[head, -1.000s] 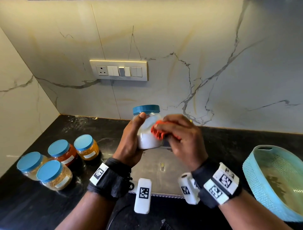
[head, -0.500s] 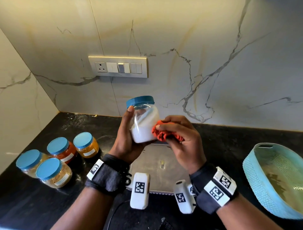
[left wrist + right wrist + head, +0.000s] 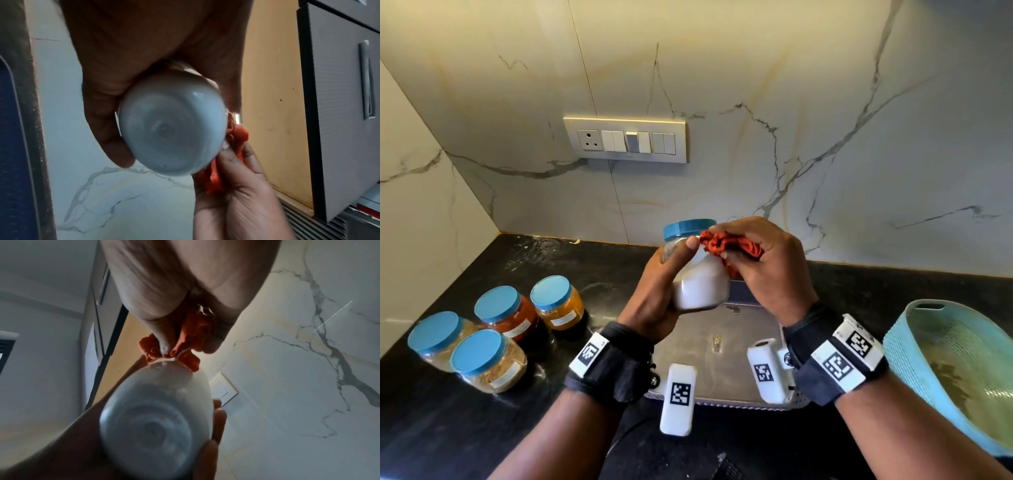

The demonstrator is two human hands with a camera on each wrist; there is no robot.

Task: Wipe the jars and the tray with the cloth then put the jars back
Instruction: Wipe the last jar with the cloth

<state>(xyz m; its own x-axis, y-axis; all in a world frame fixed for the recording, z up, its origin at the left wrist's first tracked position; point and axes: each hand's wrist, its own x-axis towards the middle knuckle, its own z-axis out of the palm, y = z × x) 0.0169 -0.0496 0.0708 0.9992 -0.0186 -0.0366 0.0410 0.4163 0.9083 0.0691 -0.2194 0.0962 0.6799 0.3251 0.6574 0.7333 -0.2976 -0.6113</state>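
My left hand grips a clear jar of white powder with a blue lid, held up above the steel tray. My right hand holds a bunched orange cloth against the jar's upper right side, near the lid. From below, the left wrist view shows the jar's round base with the cloth beside it. In the right wrist view the cloth presses on the jar. Several blue-lidded spice jars stand on the counter at the left.
A light blue plastic basket sits at the right on the black counter. A switch panel is on the marble back wall. A side wall closes the left corner.
The cloth has moved up the jar from its middle to just under the lid. The jar tilted, then came back nearer upright, and both hands drifted slightly.
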